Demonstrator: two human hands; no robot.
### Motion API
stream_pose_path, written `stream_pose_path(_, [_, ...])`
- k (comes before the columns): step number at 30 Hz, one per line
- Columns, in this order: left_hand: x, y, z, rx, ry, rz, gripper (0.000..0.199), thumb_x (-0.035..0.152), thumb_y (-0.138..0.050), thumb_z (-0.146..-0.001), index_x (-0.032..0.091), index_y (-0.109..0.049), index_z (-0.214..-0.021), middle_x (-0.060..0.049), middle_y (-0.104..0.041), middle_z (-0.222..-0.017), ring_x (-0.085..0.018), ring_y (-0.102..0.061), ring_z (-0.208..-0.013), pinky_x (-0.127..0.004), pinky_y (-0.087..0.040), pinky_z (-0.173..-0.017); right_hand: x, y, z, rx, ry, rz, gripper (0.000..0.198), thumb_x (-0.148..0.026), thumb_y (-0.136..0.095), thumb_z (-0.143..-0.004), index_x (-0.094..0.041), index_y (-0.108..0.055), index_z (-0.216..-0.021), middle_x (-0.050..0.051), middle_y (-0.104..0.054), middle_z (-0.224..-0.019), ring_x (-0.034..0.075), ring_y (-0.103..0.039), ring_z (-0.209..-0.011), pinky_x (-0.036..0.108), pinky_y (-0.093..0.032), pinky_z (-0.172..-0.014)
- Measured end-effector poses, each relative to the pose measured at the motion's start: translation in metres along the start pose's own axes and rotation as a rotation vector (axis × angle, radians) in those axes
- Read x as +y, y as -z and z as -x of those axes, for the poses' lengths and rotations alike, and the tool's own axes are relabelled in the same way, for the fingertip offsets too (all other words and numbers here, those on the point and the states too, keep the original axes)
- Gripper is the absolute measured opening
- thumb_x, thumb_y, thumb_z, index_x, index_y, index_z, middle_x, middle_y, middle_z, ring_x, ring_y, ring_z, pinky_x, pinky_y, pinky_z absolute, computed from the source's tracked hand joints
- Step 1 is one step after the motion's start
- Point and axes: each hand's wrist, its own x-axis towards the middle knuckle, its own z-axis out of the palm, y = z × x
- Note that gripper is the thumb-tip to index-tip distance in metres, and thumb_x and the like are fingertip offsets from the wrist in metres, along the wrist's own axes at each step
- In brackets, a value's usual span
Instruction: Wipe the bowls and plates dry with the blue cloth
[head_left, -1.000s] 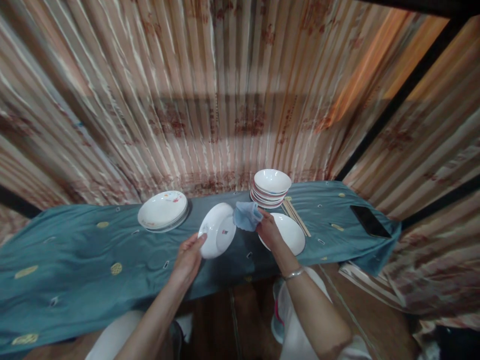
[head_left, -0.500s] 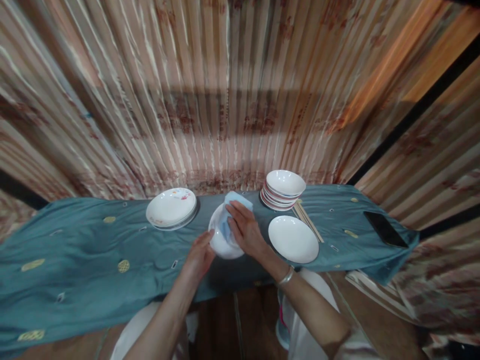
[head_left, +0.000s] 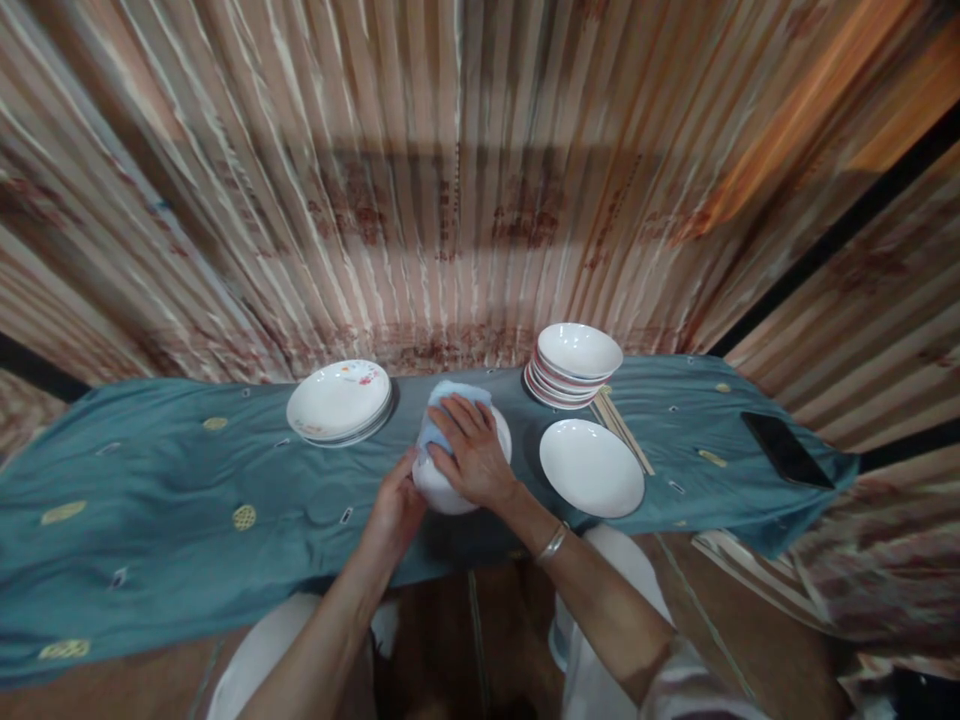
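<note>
White plate [head_left: 442, 493] is being held over the teal tablecloth [head_left: 300, 512], left hand [head_left: 400, 497] gripping its rim, right hand [head_left: 477, 458] holding a light-blue cloth [head_left: 454, 392] against it. Bowls [head_left: 571, 368] are nesting in one stack, rear right.

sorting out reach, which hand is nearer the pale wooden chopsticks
Right. The right hand, holding a light blue cloth on a round white dish, is left of the chopsticks; the left hand, at the dish's left edge, is farther left.
</note>
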Motion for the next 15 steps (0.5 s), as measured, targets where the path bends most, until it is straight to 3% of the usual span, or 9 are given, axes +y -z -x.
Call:
stream_pose_path(6, [-0.001, -0.001, 0.004, 0.043, 0.012, 0.100, 0.038, 0.027, -0.070, -0.078, 0.007, -0.070, -0.111, -0.014, -0.078, -0.105, -0.032, -0.065, -0.118, -0.043, -0.049, -0.105, 0.021, 0.001, 0.003, 0.115, -0.081, -0.080, 0.046, -0.032, -0.043, -0.100, -0.013, -0.050, -0.141, 0.016, -0.055, -0.143, 0.025, -0.044, -0.138, 0.045, -0.031, -0.116])
stream_pose_path(15, [0.004, 0.005, 0.009, 0.171, 0.104, 0.148, 0.038, 0.017, -0.059, -0.087, 0.007, -0.065, -0.123, -0.012, -0.079, -0.089, -0.029, -0.074, -0.098, -0.041, -0.054, -0.097, 0.045, -0.011, 0.016, 0.167, -0.225, -0.270, 0.046, -0.031, -0.035, -0.102, -0.014, -0.047, -0.143, 0.018, -0.057, -0.141, 0.027, -0.053, -0.133, 0.050, -0.042, -0.113])
